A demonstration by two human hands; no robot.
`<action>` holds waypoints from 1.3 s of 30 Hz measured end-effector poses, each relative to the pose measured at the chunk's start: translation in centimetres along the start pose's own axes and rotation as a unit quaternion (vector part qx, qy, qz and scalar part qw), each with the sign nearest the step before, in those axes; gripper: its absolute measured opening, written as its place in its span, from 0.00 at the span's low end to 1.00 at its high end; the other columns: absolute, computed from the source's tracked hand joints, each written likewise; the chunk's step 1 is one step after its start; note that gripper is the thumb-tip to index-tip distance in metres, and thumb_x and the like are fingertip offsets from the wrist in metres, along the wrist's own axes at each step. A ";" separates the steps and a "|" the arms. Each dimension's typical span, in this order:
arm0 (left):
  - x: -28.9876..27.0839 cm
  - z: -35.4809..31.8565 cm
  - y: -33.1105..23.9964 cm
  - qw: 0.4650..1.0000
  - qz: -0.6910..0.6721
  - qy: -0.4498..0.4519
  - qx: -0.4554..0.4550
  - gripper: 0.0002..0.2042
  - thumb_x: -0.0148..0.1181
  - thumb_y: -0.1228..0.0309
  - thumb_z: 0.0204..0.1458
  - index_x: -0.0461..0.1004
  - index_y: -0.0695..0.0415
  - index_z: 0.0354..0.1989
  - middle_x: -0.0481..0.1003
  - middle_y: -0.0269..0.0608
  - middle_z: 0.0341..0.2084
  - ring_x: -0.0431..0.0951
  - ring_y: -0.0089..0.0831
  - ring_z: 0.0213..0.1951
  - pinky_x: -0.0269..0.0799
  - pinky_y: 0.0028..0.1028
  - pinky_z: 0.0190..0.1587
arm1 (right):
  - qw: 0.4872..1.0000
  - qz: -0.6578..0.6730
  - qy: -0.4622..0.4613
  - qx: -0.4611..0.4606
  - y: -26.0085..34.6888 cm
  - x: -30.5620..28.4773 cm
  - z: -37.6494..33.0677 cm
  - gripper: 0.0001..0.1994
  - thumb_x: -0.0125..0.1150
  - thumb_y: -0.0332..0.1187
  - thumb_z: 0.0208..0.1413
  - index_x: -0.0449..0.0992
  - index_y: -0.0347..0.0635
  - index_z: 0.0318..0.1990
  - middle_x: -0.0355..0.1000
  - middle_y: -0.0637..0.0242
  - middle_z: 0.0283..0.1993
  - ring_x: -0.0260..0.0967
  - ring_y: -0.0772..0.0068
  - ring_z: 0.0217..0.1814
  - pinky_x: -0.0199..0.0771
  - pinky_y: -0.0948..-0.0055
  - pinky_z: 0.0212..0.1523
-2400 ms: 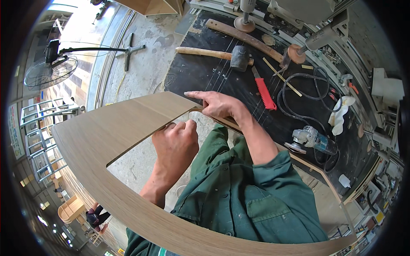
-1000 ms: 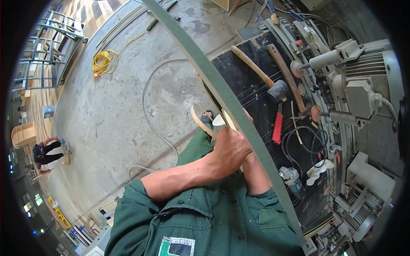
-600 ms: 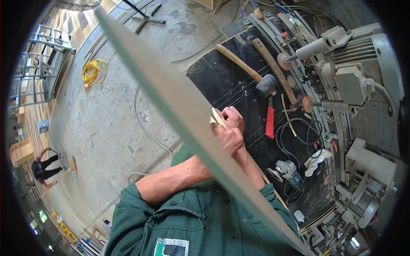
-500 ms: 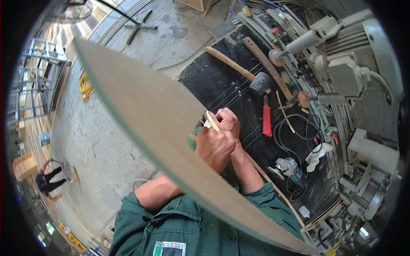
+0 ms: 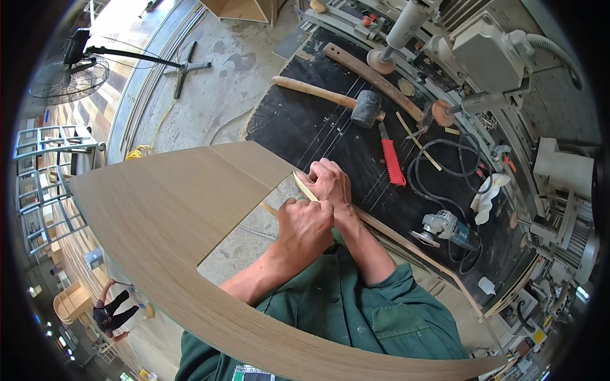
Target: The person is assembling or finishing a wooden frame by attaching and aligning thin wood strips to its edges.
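Observation:
A large curved wood-grain panel [image 5: 175, 190] slants across in front of me, with an angular cutout in its inner side. Where its right corner ends, a narrow pale wooden strip [image 5: 305, 187] runs between my hands. My right hand [image 5: 332, 185] is closed over this strip, thumb along it and fingers curled. Just below and to the left, my left hand [image 5: 304, 222] makes a fist against the strip's lower end. A tan tip [image 5: 269, 208] sticks out on the fist's left side; what the fist encloses is hidden. My left forearm passes behind the panel's lower arm.
On the black bench top [image 5: 286, 120] lie a rubber mallet [image 5: 365, 109], a long wooden bar [image 5: 375, 79], a red-handled tool [image 5: 393, 162], an angle grinder [image 5: 452, 230] and looped cable. Machinery [image 5: 483, 60] lines the right. A fan [image 5: 70, 76] and another person [image 5: 114, 311] are at left.
The panel has tilted to show more of its face, and its cutout has come into view. My hands stay together near its corner. The whole view has shifted, so the fan now shows.

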State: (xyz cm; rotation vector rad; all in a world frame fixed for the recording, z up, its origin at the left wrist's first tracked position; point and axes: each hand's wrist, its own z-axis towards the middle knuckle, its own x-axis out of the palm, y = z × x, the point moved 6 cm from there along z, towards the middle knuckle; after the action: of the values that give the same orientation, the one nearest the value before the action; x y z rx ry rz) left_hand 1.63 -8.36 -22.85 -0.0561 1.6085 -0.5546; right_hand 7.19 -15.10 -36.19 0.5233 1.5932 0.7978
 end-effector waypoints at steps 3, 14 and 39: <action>-0.1 0.1 0.0 1.000 0.002 0.008 0.009 0.03 0.62 0.73 0.42 0.74 0.55 0.22 0.78 0.45 0.16 0.82 0.44 0.22 0.72 0.43 0.30 | 1.000 -0.009 -0.012 -0.009 0.2 -0.1 -0.1 0.22 0.77 0.48 0.53 0.72 0.45 0.24 0.72 0.63 0.31 0.74 0.51 0.39 0.77 0.50 0.39; -1.1 -0.6 0.2 1.000 0.005 -0.018 0.019 0.05 0.64 0.75 0.44 0.73 0.55 0.22 0.77 0.44 0.17 0.81 0.43 0.22 0.72 0.42 0.30 | 0.999 0.027 0.004 -0.016 -0.3 0.3 0.0 0.20 0.75 0.47 0.56 0.73 0.45 0.26 0.73 0.63 0.32 0.74 0.51 0.38 0.76 0.51 0.40; -4.9 -2.0 3.2 0.995 0.082 -0.050 -0.013 0.07 0.64 0.74 0.47 0.71 0.53 0.24 0.72 0.42 0.15 0.77 0.44 0.22 0.70 0.46 0.37 | 0.999 -0.006 -0.035 -0.018 2.7 -1.1 0.6 0.17 0.70 0.46 0.57 0.77 0.44 0.27 0.76 0.56 0.34 0.76 0.45 0.42 0.78 0.45 0.44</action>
State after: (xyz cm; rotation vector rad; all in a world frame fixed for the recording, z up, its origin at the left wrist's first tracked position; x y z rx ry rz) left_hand 1.27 -3.14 -19.47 0.0284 1.5070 -0.3993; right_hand 7.66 -13.98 -33.43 0.5094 1.5134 0.7901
